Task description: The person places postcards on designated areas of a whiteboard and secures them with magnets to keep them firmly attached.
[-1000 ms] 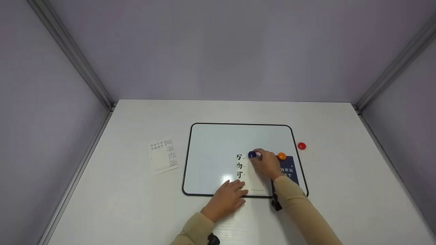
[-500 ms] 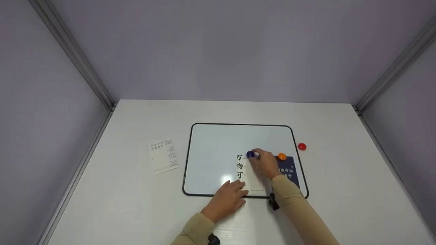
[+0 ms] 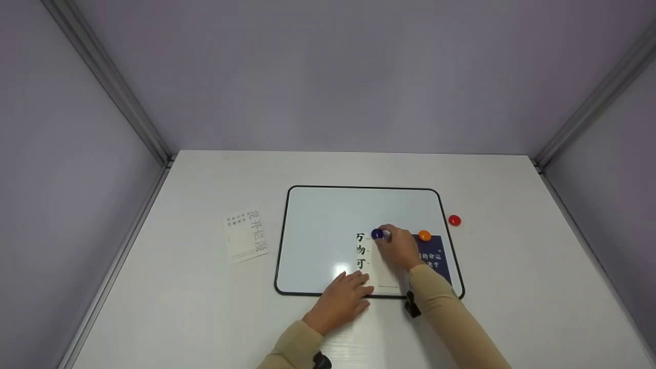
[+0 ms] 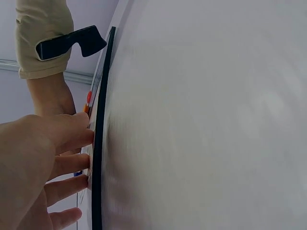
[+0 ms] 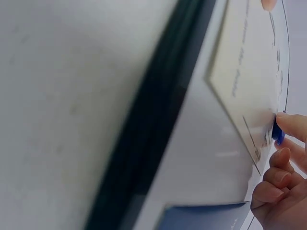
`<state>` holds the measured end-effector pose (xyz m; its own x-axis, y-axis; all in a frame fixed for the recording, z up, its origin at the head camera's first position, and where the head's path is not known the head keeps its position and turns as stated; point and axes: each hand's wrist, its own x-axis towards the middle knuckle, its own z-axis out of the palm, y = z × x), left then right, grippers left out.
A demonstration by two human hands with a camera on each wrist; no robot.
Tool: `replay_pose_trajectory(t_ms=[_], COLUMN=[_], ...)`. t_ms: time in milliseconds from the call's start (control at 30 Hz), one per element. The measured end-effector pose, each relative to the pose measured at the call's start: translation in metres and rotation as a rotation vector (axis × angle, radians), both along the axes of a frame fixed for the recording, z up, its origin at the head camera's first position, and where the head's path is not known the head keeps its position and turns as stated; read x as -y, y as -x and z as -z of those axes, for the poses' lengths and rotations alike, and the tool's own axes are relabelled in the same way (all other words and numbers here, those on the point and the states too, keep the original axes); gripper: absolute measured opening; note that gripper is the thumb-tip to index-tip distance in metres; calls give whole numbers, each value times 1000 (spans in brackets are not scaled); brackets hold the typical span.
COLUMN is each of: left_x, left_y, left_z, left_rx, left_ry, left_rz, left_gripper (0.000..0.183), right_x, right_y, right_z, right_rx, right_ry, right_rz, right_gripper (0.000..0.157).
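Blue button (image 3: pixel 377 233), one: on the whiteboard (image 3: pixel 323 220), right of its middle, at the far end of the cream card (image 3: pixel 383 271); pinched between thumb and finger of the right hand (image 3: pixel 400 247). Whether it bears fully on the card cannot be told. Judged a magnet: light, hard, smooth, best taken by the rim.

Cream card, one: on the whiteboard's near right part. Judged light, thin, easily creased or slid; best held flat or lifted by an edge. Left hand (image 3: pixel 342 297), fingers spread and fairly straight, rests across the whiteboard's near edge and the card's near left corner.

Navy card (image 3: pixel 433 251) and orange button (image 3: pixel 424 236): whiteboard's right side. Red button (image 3: pixel 454 220): just right of the whiteboard. White card (image 3: pixel 245 238): left of it.

Table (image 3: pixel 174 307): white, beneath the whiteboard. Wall (image 3: pixel 348 77): pale mauve, beyond the whiteboard; grey metal posts (image 3: pixel 113 82) at the corners.
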<state>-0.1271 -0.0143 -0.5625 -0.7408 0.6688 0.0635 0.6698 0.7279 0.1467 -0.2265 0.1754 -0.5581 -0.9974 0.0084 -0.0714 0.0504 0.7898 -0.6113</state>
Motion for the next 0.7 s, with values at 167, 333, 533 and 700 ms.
replay_pose_trajectory(t_ms=[167,333,533,700], left_x=[0,-1,-4,-6], left_y=[0,0,1,0], left_z=[0,1,4,5], left_rx=[10,26,2,-18], left_ry=[-9,-27,-36,-41], left_rz=[2,-12,-28,-34], left_gripper=[33,33,30,28], right_x=[1,-1,-5,-6], right_y=[-1,0,-3,-9], right_z=[-1,-1,-4,-7], right_rx=[36,20,-18,-14], right_ry=[2,6,-2,-6], right_rz=[21,19,4,-9], right_gripper=[39,40,38,36])
